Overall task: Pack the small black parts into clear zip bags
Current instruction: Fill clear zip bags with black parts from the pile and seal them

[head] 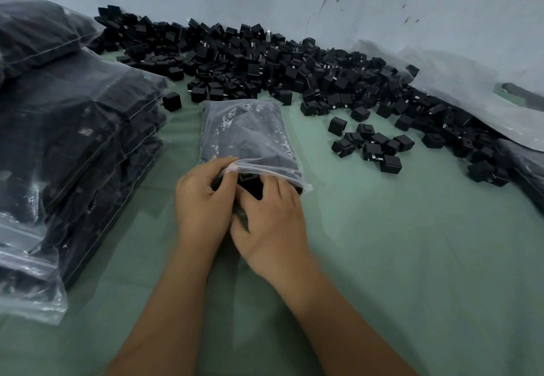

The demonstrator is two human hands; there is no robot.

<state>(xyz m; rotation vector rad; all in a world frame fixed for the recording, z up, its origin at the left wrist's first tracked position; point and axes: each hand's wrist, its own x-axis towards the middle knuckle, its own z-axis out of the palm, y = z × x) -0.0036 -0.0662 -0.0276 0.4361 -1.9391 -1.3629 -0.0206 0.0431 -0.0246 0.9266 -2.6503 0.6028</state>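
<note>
The fingers of the left hand [203,199] are curled, thumb and fingertips pinching the upper lip of the clear plastic zip bag [244,137] at its open mouth. The right hand [270,216] has its fingers bent over small black cube-shaped parts [250,184] at that mouth, pressing them toward the opening; whether it truly grips one or only pushes I cannot tell, since the fingertips are hidden against the black.

The bag lies flat on the pale green cloth-covered table [382,243], already dark with parts inside, its closed end pointing toward twelve o'clock from the hands. Just past that end, spreading from eleven o'clock round to three o'clock, runs a long loose heap of black cube parts [265,58], some showing short metal prongs, banked against the pale blue wall [412,8]. A small cluster of the same cubes [374,146] sits apart from the heap at about two o'clock.

At nine to ten o'clock stands a tall stack of filled clear zip bags [73,140]. At three o'clock a crumpled sheet of clear plastic [471,87] drapes over the heap's end.
</note>
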